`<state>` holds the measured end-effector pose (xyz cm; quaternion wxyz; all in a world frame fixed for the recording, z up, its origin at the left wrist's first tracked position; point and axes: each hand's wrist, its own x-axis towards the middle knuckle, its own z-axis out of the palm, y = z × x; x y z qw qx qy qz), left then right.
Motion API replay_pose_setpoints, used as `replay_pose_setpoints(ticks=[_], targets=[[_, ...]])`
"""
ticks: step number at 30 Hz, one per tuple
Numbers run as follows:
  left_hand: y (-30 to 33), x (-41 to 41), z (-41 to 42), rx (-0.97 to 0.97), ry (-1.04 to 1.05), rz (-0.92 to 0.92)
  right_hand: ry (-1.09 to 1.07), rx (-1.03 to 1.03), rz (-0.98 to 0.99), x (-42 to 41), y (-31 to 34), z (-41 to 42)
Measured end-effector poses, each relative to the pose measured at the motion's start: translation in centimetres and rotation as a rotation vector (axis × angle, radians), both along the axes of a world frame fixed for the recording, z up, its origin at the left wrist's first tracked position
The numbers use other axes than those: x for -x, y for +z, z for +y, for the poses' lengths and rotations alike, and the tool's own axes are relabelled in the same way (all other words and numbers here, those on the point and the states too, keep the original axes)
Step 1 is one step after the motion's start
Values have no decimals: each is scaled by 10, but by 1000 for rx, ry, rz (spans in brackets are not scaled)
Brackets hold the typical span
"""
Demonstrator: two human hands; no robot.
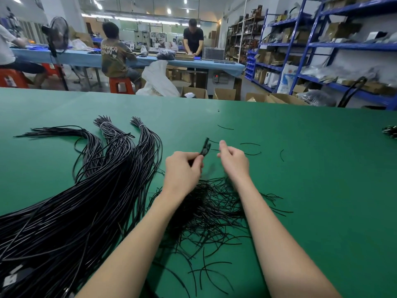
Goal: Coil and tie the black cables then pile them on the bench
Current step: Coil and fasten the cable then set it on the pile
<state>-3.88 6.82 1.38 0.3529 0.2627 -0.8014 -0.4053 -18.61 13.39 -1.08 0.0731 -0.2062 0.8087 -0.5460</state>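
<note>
The left hand has its grip curled round a small folded bundle of thin black cable, whose top sticks up above the fingers; the right hand is beside it, fingers bent and thumb raised, and whether it pinches a strand cannot be told through the blur.

At the far left of the green worktop lies a big sheaf of long black cables, sweeping from the near left corner toward the middle. Its far ends split into several bunches, two of them bound near the tips with pale ties. Just right of the sheaf, under both forearms, is a loose tangled heap of short black wire pieces, some strands spilling toward the near edge. Beyond the hands a few single short black strands lie scattered apart from one another on the green surface. At the far right edge a small dark bunch of cable is partly cut off by the frame.

Behind the worktop, people sit and stand at a long blue table, and blue metal shelving stacked with boxes fills the right side.
</note>
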Motion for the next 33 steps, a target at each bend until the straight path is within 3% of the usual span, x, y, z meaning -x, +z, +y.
replay_pose_setpoints(ticks=[3, 8, 13, 25, 33], targets=[[3, -5, -17, -331, -25, 161, -70, -411, 337, 45, -7, -9], [2, -13, -42, -538, -47, 286, 11, -819, 285, 116, -12, -12], [1, -16, -54, -616, -64, 336, 34, -908, 202, 134, -18, -13], [7, -17, -56, -654, -66, 342, 452, -906, 449, 68, -9, -60], [12, -15, -49, -684, -71, 344, 436, -809, 410, -3, 8, -20]])
